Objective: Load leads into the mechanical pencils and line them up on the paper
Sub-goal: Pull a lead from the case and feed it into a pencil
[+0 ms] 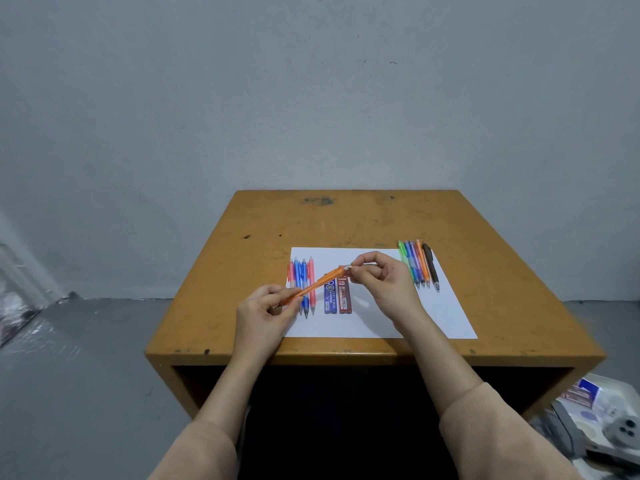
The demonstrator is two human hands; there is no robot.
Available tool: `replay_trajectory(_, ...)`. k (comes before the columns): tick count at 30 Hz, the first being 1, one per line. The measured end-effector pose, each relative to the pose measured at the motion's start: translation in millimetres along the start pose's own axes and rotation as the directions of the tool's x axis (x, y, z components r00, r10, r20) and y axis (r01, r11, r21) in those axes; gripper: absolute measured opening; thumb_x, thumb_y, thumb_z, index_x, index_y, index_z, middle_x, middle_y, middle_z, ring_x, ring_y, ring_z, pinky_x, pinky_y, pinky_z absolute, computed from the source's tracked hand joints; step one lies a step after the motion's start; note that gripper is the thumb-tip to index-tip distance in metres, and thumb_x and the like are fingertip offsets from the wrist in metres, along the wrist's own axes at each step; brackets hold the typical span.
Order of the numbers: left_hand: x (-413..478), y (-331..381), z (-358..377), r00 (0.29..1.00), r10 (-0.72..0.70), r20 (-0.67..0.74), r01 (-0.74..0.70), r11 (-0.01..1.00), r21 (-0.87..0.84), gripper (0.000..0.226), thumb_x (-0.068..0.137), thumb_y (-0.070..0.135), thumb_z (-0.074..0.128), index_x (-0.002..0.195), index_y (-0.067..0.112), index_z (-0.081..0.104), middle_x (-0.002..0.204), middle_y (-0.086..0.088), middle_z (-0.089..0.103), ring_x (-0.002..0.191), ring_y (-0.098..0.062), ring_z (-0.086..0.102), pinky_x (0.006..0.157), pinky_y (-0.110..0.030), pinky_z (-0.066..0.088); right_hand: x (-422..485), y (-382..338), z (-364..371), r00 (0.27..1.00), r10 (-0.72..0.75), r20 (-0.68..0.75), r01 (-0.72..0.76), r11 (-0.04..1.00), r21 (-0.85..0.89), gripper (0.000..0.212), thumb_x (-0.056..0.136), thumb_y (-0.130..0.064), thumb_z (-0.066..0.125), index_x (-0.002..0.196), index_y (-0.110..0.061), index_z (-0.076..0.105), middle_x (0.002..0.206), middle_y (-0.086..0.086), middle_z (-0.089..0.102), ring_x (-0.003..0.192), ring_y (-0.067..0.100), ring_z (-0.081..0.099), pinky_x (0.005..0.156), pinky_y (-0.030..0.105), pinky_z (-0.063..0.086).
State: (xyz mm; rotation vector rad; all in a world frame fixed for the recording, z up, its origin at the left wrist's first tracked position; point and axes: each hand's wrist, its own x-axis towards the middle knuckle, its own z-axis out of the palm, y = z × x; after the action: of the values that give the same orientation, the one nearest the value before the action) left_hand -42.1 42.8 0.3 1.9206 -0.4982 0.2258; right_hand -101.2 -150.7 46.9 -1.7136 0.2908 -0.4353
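Ochre wooden surface (374, 220) is standing against a grey wall and carrying a white sheet of paper (443, 317), which is lying near its front edge. Left hand (263, 313) is hovering over the paper's left edge, its fingers (277, 294) curling round the lower end of an orange mechanical pencil (318, 284). Right hand (384, 282) is hovering over the middle of the paper, thumb and forefinger pinching the silver top end of the same pencil. That pencil is being held clear of the paper between both hands, slanting from lower left to upper right.

A mixed group of pencils (419, 265), green, blue, orange and black among them, is lying side by side at the paper's far right corner. A row of red and blue pencils (304, 271) is lying at the paper's left edge, partly behind the held pencil. A blue lead case (330, 299) and a red lead case (344, 297) are lying side by side, touching, mid-paper beneath the held pencil.
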Motion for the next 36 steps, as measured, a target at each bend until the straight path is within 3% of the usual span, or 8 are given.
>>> replay_trajectory(6, 0, -2, 1, 1.000, 0.018, -0.013, -0.018, 1.000, -0.007, 0.023, 0.079, 0.016, 0.074, 0.102, 0.016, 0.074, 0.093, 0.015, 0.063, 0.086, 0.000, 0.057, 0.056, -0.009, 0.044, -1, 1, -5, 0.995, -0.077, 0.068, 0.082, 0.995, -0.064, 0.005, 0.092, -0.011, 0.059, 0.093, -0.014, 0.063, 0.066, -0.006, 0.071, 0.087, 0.001, 0.068, 0.064, 0.016, 0.053)
replay_trajectory(13, 0, -5, 1, 1.000, 0.027, -0.011, -0.027, 0.999, -0.037, 0.024, 0.079, 0.015, 0.074, 0.103, 0.018, 0.073, 0.095, 0.013, 0.063, 0.085, 0.003, 0.055, 0.055, -0.010, 0.045, 1, 0, -12, 0.980, -0.129, 0.153, 0.146, 0.984, -0.103, 0.004, 0.091, -0.010, 0.060, 0.092, -0.013, 0.062, 0.078, -0.007, 0.074, 0.095, -0.004, 0.066, 0.074, 0.017, 0.054)
replay_trajectory(17, 0, -8, 2, 0.998, 0.057, -0.014, -0.057, 0.998, -0.031, 0.024, 0.078, 0.013, 0.075, 0.102, 0.017, 0.074, 0.095, 0.012, 0.063, 0.080, 0.001, 0.056, 0.054, -0.009, 0.043, 1, 0, -16, 0.974, -0.128, 0.189, 0.145, 0.986, -0.077, 0.004, 0.091, -0.008, 0.059, 0.092, -0.010, 0.062, 0.079, -0.007, 0.074, 0.098, -0.003, 0.065, 0.072, 0.017, 0.053)
replay_trajectory(21, 1, -12, 1, 0.997, 0.075, -0.014, -0.076, 0.996, -0.039, 0.024, 0.078, 0.013, 0.075, 0.102, 0.017, 0.074, 0.096, 0.011, 0.064, 0.085, -0.004, 0.058, 0.056, -0.013, 0.047, 6, -2, -19, 0.968, -0.110, 0.224, 0.132, 0.988, -0.082, 0.007, 0.091, -0.005, 0.058, 0.091, -0.011, 0.062, 0.079, -0.006, 0.075, 0.100, 0.003, 0.066, 0.076, 0.021, 0.055)
replay_trajectory(29, 1, -7, 1, 0.996, 0.087, 0.000, -0.087, 0.994, -0.065, 0.027, 0.078, 0.014, 0.073, 0.104, 0.024, 0.069, 0.097, 0.014, 0.062, 0.093, 0.001, 0.056, 0.057, -0.011, 0.048, 9, -4, -22, 0.949, -0.104, 0.298, 0.151, 0.979, -0.139, 0.006, 0.093, -0.004, 0.055, 0.092, -0.008, 0.059, 0.049, -0.014, 0.059, 0.109, 0.011, 0.064, 0.091, 0.035, 0.052)
replay_trajectory(36, 2, -11, 2, 0.996, 0.091, -0.007, -0.091, 0.995, -0.036, 0.025, 0.078, 0.013, 0.074, 0.103, 0.017, 0.073, 0.096, 0.010, 0.063, 0.089, -0.002, 0.057, 0.058, -0.012, 0.048, 12, -2, -26, 0.948, -0.085, 0.307, 0.165, 0.955, -0.245, 0.013, 0.093, -0.007, 0.057, 0.089, -0.018, 0.061, 0.077, 0.007, 0.073, 0.105, 0.001, 0.064, 0.091, 0.036, 0.054)
